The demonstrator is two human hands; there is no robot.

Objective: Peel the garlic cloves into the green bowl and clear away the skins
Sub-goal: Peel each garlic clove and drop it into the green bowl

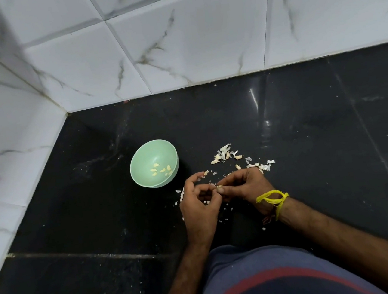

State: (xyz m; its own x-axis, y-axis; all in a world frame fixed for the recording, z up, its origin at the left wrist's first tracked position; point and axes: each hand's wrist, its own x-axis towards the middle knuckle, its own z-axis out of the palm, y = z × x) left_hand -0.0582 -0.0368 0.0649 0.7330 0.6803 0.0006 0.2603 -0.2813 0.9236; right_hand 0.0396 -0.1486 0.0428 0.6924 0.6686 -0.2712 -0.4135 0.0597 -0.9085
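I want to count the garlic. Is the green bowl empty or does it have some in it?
Not empty. The green bowl stands upright on the black counter, and a few pale peeled cloves lie at its bottom; most of it is bare.

Dim, even indoor light falls on a dark polished bench [307, 134], where a bright streak of glare and a smaller glint below it mark a lamp reflected from above. The white marble-look wall tiles [176, 40] read as a cool grey-blue and look soft with slight blur. Wide-angle distortion bends the tile joints and the bench's edge towards the frame's borders. A soft shadow sits just right of the green bowl [141, 162].
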